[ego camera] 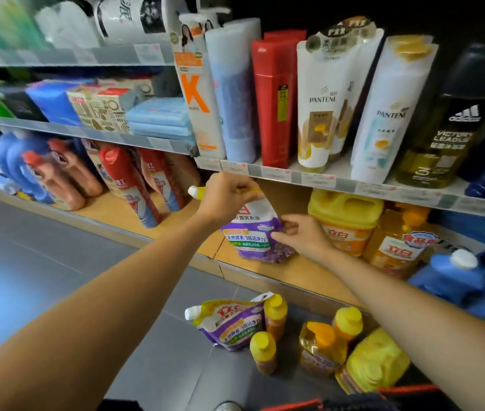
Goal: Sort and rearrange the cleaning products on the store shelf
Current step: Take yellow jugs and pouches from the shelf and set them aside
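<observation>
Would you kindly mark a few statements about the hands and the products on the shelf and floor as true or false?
1. The left hand grips the top of the purple pouch. True.
2. The right hand rests on a yellow jug. False: it holds the pouch's side; the yellow jug stands untouched beside it.
3. A second pouch lies on the floor. True.
4. The red bottle stands on the floor. False: it stands on the upper shelf.
</observation>
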The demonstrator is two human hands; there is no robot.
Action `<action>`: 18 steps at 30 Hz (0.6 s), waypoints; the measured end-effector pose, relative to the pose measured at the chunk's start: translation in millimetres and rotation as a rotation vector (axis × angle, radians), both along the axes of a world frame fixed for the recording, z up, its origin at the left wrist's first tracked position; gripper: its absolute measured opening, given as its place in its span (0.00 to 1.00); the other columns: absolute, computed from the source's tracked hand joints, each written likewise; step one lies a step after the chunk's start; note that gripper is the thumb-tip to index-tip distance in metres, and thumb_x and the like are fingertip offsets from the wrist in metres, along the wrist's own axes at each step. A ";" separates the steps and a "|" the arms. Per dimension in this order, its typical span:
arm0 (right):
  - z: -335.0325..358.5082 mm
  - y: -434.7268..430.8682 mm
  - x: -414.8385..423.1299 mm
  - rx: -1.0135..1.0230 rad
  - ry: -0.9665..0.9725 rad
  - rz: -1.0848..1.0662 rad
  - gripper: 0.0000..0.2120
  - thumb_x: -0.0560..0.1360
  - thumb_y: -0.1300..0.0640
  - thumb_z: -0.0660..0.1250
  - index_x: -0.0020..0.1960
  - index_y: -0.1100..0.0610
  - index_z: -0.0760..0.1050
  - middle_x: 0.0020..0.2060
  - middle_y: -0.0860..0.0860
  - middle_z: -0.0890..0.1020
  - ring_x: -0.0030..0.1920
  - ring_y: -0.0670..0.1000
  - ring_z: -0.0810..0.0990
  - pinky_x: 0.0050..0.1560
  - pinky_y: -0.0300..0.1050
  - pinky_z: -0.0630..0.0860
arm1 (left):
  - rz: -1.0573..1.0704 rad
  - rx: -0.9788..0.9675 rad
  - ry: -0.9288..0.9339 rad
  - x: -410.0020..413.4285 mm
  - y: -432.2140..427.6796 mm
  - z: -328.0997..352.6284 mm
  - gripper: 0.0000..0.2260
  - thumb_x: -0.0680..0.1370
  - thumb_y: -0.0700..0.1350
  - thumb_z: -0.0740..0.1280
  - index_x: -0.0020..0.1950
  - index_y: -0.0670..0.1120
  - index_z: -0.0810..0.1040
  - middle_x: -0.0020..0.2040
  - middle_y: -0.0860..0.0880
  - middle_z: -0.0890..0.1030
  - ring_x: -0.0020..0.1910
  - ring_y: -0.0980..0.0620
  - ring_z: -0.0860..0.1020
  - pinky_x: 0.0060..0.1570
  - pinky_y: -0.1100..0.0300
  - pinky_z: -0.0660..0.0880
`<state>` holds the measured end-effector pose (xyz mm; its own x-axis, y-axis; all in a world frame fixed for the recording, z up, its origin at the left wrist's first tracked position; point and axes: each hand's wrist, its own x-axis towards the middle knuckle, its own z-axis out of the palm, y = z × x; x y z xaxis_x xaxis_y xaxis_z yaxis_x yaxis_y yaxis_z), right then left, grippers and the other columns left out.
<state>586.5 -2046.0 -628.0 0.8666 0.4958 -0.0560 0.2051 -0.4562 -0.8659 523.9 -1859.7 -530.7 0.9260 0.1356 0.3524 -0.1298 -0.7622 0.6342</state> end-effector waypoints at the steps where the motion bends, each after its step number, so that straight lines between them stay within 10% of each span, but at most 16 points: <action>1: 2.1 4.4 0.6 0.021 -0.010 0.020 0.20 0.72 0.56 0.77 0.61 0.62 0.79 0.54 0.58 0.84 0.51 0.54 0.84 0.48 0.49 0.81 | -0.006 -0.026 0.004 1.6 0.9 -1.2 0.04 0.73 0.43 0.78 0.46 0.45 0.88 0.40 0.54 0.85 0.40 0.61 0.80 0.46 0.65 0.77; 4: 6.8 11.2 1.5 0.042 -0.026 -0.004 0.14 0.73 0.56 0.76 0.56 0.60 0.81 0.53 0.55 0.85 0.47 0.49 0.83 0.40 0.39 0.77 | 0.038 -0.039 -0.009 1.5 14.5 -6.2 0.10 0.73 0.45 0.78 0.54 0.48 0.87 0.46 0.58 0.84 0.46 0.66 0.81 0.49 0.71 0.76; 8: -0.2 7.4 4.8 0.048 0.071 -0.106 0.14 0.78 0.55 0.71 0.61 0.61 0.79 0.56 0.57 0.84 0.52 0.55 0.83 0.49 0.50 0.81 | 0.411 -0.009 -0.098 -14.7 42.7 -28.7 0.05 0.74 0.43 0.75 0.45 0.52 0.81 0.42 0.56 0.80 0.41 0.58 0.79 0.43 0.61 0.75; 13: -15.7 1.4 -8.1 0.213 0.156 -0.224 0.12 0.78 0.54 0.71 0.59 0.56 0.78 0.54 0.52 0.83 0.51 0.51 0.82 0.51 0.54 0.83 | 0.344 -0.549 0.330 -15.6 55.1 -58.1 0.12 0.78 0.45 0.74 0.59 0.51 0.76 0.53 0.54 0.80 0.53 0.51 0.80 0.51 0.50 0.81; 18: -43.0 2.9 -19.8 0.251 0.399 -0.363 0.06 0.80 0.52 0.67 0.50 0.55 0.75 0.53 0.56 0.83 0.48 0.54 0.83 0.42 0.52 0.82 | 0.211 -0.858 0.357 3.3 48.6 -64.2 0.07 0.81 0.46 0.70 0.57 0.47 0.79 0.55 0.50 0.85 0.54 0.48 0.84 0.49 0.54 0.81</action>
<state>566.7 -2043.1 -671.0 0.9192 0.2118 -0.3319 -0.2897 -0.2072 -0.9344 527.2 -1811.1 -594.9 0.8865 0.3931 -0.2441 0.2669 -0.0034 0.9637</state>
